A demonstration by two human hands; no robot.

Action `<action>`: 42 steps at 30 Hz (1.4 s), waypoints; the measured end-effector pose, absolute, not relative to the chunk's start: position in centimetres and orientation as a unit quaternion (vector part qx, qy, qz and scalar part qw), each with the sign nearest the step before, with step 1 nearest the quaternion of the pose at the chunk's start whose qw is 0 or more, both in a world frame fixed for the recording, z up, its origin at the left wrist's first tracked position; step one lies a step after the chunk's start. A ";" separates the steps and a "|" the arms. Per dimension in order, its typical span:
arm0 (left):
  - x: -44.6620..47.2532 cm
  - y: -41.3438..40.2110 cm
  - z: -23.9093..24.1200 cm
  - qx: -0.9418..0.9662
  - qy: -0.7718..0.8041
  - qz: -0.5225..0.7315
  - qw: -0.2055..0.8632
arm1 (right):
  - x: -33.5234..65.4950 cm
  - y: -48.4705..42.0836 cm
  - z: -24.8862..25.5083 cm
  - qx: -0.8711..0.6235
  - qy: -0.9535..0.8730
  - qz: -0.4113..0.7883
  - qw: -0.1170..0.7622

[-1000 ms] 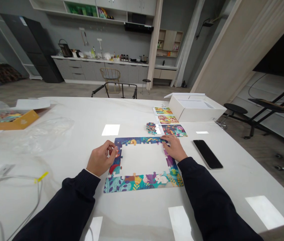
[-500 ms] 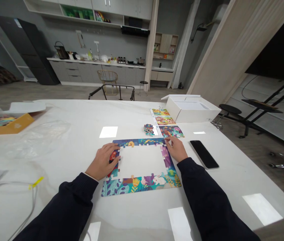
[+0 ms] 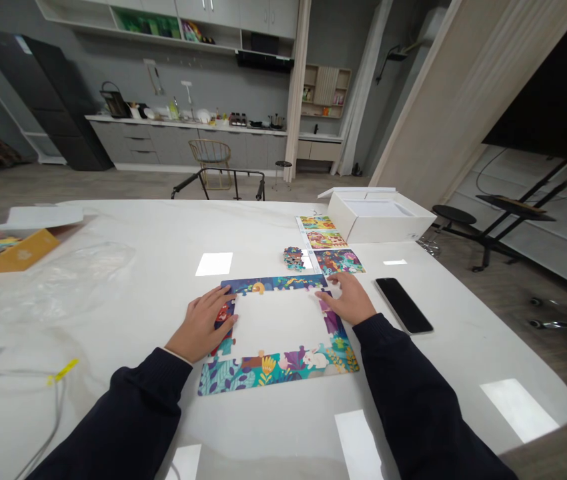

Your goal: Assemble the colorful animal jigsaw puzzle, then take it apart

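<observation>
From the head camera I see my left hand [image 3: 203,323] lying flat, fingers stretched out over a red puzzle piece [image 3: 224,312] on the left side of the jigsaw frame [image 3: 273,363], which sits midway along the tabletop's [image 3: 163,267] near edge. My right hand [image 3: 348,301] lies flat on the frame's right side, grasping nothing. A phone [image 3: 403,305] lies just beside it.

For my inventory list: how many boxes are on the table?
2: a white box at the far right, and an orange box at the far left. Others may lie out of view.
</observation>
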State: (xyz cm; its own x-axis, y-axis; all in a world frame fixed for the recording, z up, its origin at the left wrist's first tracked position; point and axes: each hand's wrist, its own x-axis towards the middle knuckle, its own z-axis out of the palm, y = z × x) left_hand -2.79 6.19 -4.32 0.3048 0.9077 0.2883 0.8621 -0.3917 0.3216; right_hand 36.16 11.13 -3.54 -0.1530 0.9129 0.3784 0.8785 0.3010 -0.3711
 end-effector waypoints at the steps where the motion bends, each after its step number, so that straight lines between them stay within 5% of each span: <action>1: -2.8 6.2 -4.3 0.806 0.550 0.213 0.054 | 35.9 10.7 -3.4 -0.615 -0.744 0.019 0.262; 16: -1.9 6.8 -3.5 0.801 0.549 0.237 0.040 | 32.5 8.7 -3.0 -0.722 -0.663 -0.001 0.199; 25: 11.9 12.7 0.0 0.881 0.388 0.203 0.176 | 31.9 8.5 -2.0 -0.739 -0.645 0.021 0.192; 42: 16.0 14.7 -2.3 0.872 0.429 0.203 0.123 | 31.6 8.4 -1.3 -0.764 -0.622 0.040 0.166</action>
State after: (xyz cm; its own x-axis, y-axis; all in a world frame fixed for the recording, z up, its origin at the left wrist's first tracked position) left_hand 16.00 14.69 -2.33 0.5499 0.7975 0.2481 0.6973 -0.6019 0.3891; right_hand 31.58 8.38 -1.26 0.2234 0.9639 0.1451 0.9369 -0.1713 -0.3046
